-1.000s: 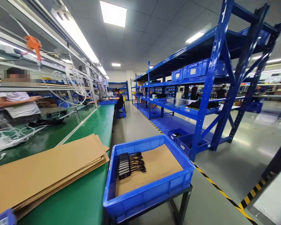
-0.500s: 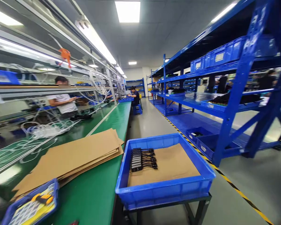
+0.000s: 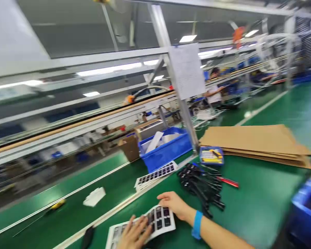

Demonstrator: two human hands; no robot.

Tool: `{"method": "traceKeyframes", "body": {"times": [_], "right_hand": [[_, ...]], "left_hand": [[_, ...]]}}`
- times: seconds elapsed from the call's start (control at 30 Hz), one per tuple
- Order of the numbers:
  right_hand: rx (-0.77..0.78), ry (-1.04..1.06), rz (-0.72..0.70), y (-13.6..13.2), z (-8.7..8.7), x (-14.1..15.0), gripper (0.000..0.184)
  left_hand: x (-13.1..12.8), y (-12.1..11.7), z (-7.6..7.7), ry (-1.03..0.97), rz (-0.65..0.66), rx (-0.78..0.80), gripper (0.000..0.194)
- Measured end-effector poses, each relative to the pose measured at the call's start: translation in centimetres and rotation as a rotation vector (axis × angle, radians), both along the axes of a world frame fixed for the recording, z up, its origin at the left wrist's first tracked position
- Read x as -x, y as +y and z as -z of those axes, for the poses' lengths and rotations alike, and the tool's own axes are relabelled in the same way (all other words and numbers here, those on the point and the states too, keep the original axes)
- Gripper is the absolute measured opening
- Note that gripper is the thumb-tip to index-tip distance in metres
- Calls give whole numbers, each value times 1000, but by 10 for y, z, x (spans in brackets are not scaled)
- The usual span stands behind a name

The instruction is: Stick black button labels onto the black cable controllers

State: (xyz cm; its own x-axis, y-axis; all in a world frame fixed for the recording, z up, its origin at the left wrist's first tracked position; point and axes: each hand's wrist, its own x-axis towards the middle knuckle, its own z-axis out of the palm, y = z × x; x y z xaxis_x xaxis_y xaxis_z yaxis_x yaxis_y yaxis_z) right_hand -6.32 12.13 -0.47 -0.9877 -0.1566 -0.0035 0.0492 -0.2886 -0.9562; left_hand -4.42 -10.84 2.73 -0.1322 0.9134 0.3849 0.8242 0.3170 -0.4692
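Observation:
A white sheet of dark rectangular labels [image 3: 159, 221] lies on the green bench before me, its right end curved up a little. My left hand [image 3: 136, 233] rests flat on it with the fingers spread. At the sheet's upper right corner, my right hand [image 3: 175, 204], with a blue wristband, has its fingers curled in on the edge; the fingertips are partly blurred. Just beyond the right hand is a heap of black cables [image 3: 200, 185]. A red pen-like tool [image 3: 229, 182] lies beside the heap. Left of the sheet is a small black object [image 3: 88, 237], too blurred to name.
Brown cardboard sheets [image 3: 248, 138] are stacked at the right, near a small blue tray [image 3: 211, 162]. A blue bin [image 3: 168, 148] stands behind more label sheets [image 3: 158, 174]. A metal post [image 3: 168, 52] rises there. A yellow-handled screwdriver [image 3: 58, 204] lies at left.
My view has swung left, from the aisle and the blue tray of black devices to the bench. Both hands are now in view at the label sheet.

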Motion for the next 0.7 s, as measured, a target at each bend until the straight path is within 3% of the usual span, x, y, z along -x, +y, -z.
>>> {"method": "traceKeyframes", "body": {"times": [0.07, 0.13, 0.2, 0.23, 0.3, 0.37, 0.43, 0.53, 0.63, 0.7], "right_hand": [[-68, 95, -38, 2, 8, -2, 35], [-115, 184, -53, 2, 9, -7, 32], [-180, 307, -54, -2, 3, -16, 28], [-235, 395, -51, -4, 0, -21, 26], [-388, 590, -32, -6, -6, -29, 22], [-565, 750, -1, -5, -9, -34, 22], [-734, 836, 16, -3, -10, -35, 21], [-1013, 925, -23, -1, -8, -37, 18], [-1203, 893, -172, -3, -5, -41, 12], [-1227, 808, -285, -5, -2, -43, 11]], "left_hand": [[-10, -9, 12, -88, -128, 41, 51], [-14, -9, 18, -238, -326, -103, 59], [-14, -5, 15, -442, -413, -239, 67], [-14, -2, 10, -543, -419, -296, 65], [-14, 3, -3, -673, -415, -383, 42], [-18, 7, -15, -662, -435, -435, 16], [-26, 9, -20, -565, -481, -419, 17], [-39, 13, -13, -493, -632, -267, 22], [-47, 16, 2, -694, -780, -114, 18], [-48, 18, 9, -862, -810, -89, 15]]}}
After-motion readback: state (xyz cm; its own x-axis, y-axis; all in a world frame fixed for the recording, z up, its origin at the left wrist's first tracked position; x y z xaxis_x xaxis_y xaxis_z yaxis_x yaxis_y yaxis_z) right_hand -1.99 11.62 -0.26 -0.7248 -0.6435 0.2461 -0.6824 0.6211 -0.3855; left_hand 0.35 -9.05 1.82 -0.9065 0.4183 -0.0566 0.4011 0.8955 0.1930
